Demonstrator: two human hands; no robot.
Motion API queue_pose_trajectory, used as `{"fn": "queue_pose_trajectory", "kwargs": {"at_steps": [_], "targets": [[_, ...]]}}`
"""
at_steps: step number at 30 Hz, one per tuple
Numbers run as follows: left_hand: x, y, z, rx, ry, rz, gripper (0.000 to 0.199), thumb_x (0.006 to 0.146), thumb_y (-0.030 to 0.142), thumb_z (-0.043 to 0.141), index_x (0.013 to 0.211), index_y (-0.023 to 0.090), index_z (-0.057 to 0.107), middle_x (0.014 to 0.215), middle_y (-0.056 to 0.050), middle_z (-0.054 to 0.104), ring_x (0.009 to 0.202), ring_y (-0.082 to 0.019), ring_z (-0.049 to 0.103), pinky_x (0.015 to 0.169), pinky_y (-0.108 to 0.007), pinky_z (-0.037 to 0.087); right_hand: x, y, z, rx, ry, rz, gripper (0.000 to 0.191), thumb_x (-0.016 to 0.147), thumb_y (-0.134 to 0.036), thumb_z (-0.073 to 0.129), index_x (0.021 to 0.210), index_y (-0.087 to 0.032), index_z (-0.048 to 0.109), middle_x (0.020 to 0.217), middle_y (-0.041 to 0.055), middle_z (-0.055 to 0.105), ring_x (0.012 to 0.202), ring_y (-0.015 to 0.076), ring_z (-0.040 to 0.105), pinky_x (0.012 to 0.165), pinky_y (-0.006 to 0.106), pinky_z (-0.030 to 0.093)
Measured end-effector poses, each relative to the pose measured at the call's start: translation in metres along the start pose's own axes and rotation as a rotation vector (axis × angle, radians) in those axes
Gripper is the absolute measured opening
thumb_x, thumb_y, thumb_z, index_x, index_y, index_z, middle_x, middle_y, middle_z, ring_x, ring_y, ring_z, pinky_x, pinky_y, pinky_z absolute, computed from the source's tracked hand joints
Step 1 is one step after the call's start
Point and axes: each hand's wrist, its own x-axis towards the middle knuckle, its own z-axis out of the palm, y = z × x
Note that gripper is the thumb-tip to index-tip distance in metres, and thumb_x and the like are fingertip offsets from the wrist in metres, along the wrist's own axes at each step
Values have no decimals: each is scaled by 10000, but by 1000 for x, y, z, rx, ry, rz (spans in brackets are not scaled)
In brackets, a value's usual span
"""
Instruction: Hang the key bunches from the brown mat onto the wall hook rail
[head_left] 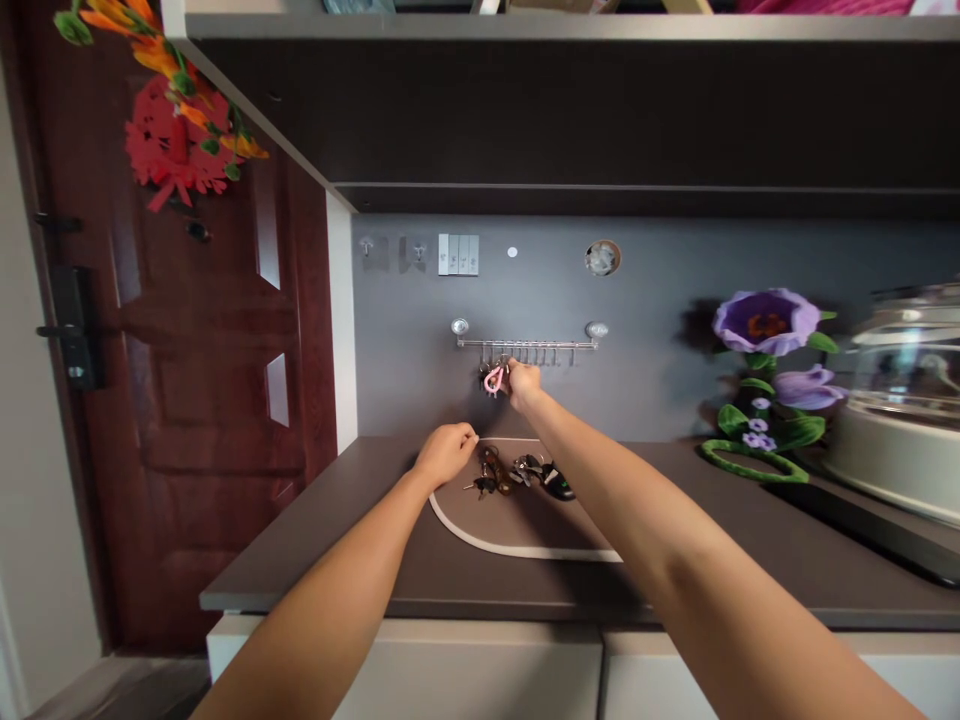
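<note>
My right hand (523,384) reaches up to the clear hook rail (529,344) on the grey wall, its fingers closed at a bunch of keys with a pink loop keychain (493,380). The keys are right at the rail's left hooks; whether their ring is on a hook I cannot tell. My left hand (448,452) is low at the mat's back left edge, fingers curled with nothing visible in them. On the brown, pale-edged mat (480,535) lie keys with a brown holder (493,470) and another bunch with a black fob (556,482), partly behind my right forearm.
A dark shelf (570,110) overhangs the counter (352,530). To the right stand knitted purple flowers (769,322), a clear-topped appliance (900,430) and a flat black object (862,530). On the left are a brown door (225,420) and hanging orange flowers (154,52).
</note>
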Motion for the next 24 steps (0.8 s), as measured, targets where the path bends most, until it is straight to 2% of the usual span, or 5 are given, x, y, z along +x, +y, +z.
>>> {"fn": "queue_pose_trajectory", "kwargs": {"at_steps": [8, 16, 20, 24], "targets": [[0, -2, 0, 21, 1, 31, 241, 805, 288, 403, 781, 169, 611, 734, -50, 630, 641, -135, 524, 587, -233, 323, -1, -1, 1, 1, 42, 46, 155, 800, -150, 435, 646, -174, 439, 458, -16, 503, 412, 103, 527, 437, 233, 500], [-1, -1, -3, 43, -7, 5, 239, 805, 274, 407, 789, 168, 621, 736, -48, 634, 651, -136, 534, 595, -231, 334, -4, 6, -8, -19, -31, 44, 170, 800, -148, 447, 632, -172, 436, 425, -34, 472, 405, 91, 507, 443, 228, 502], [-1, -1, -3, 56, -7, 10, 238, 805, 268, 401, 785, 173, 618, 751, -52, 636, 668, -142, 537, 600, -231, 333, 0, 12, -15, -42, -96, 12, 163, 806, -164, 445, 643, -161, 446, 473, -20, 518, 422, 79, 510, 453, 217, 494], [-1, -2, -3, 55, -9, 20, 231, 803, 263, 400, 767, 171, 609, 750, -53, 636, 671, -145, 538, 595, -234, 325, 8, 18, -21, -79, -107, -39, 139, 799, -191, 464, 665, -159, 458, 486, -28, 512, 426, 73, 505, 450, 202, 473]]}}
